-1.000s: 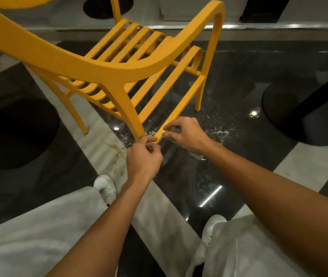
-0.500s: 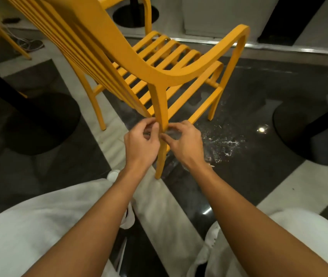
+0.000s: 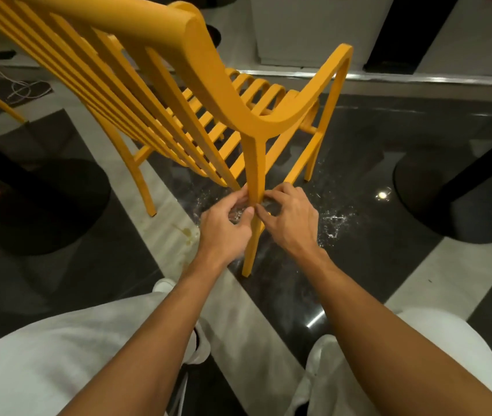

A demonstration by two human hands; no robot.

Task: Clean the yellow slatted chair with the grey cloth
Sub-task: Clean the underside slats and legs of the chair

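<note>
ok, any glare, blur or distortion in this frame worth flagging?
Head view: dim, warm light; wide-angle lens bends the yellow chair rail; lamp glare spot on the glossy floor; left hand and right hand sharp; grey cloth mostly lost in shadow behind the leg.

Dim indoor light, floor (image 3: 343, 283) glare, wide-angle distortion

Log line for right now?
left hand, right hand: pinch grey cloth round rear leg | cloth mostly hidden | yellow chair upright
</note>
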